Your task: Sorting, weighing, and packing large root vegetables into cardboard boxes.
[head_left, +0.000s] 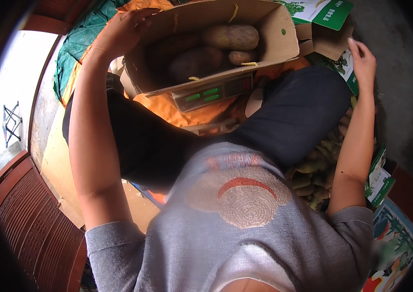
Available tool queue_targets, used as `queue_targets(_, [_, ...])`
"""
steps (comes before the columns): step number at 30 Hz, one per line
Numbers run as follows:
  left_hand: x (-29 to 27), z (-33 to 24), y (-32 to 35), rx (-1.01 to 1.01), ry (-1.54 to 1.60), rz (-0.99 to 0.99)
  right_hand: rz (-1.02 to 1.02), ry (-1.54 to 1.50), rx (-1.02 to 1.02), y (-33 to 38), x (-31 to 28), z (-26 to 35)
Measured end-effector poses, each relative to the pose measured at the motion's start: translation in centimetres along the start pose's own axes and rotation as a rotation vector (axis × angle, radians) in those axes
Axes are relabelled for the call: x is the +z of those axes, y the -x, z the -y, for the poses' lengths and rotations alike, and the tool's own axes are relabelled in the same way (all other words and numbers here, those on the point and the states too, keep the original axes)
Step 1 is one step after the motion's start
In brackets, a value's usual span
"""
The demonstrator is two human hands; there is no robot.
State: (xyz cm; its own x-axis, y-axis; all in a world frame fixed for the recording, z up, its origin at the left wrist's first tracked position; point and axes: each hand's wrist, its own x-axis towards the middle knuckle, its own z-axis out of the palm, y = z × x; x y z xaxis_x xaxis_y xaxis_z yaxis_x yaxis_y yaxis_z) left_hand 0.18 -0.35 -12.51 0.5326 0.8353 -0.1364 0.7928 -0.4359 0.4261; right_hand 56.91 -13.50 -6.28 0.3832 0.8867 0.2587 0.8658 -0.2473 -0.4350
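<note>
Looking down past our own grey shirt, we see our left hand [124,27] up at about eleven o'clock, laid over the near-left corner of the open cardboard box [284,46], fingers curled loosely on the flap edge rather than clamped; it reads to us as a steadying touch that keeps the carton square on what lies under it. The box sits at twelve o'clock on a flat weighing scale [214,92], whose front panel with green lit windows pokes out from under the box's lower edge, so the carton seems placed there to be weighed with its contents. Inside lie several large brownish tubers [231,36], one long pale one across the top and darker ones below it, resting loose on the box floor. Our right hand [364,61] is out at two o'clock, well apart from the box, fingers spread and slightly bent over folded green-and-white printed cartons [330,12]; whether the fingertips actually touch the card we cannot tell, and it grips nothing that we can see. Beneath the scale an orange cloth [167,109] spreads over our dark-trousered lap, likely as a clean bed for the work. At four o'clock, beside our right forearm, a heap of greenish-yellow small produce [313,175] lies within easy reach.
</note>
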Motion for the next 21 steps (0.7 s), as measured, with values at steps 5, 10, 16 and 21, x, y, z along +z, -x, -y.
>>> queue_targets(5, [-0.4, 1.2, 1.7, 0.06, -0.038, -0.129, 0.023, -0.014, 0.252, 4.8, -1.7, -10.8])
queue_targets(10, [0.1, 1.5, 1.1, 0.157, -0.039, -0.249, 0.083, -0.336, 0.363, 11.8, 0.2, -22.8])
queue_targets(16, [-0.4, 2.0, 2.4, 0.074, -0.042, -0.278, 0.119, -0.143, 0.458, 19.7, 4.8, -23.4])
queue_targets(21, [0.2, 1.3, 1.3, 0.084, -0.013, -0.306, 0.074, -0.076, 0.688, 28.3, 3.9, -27.0])
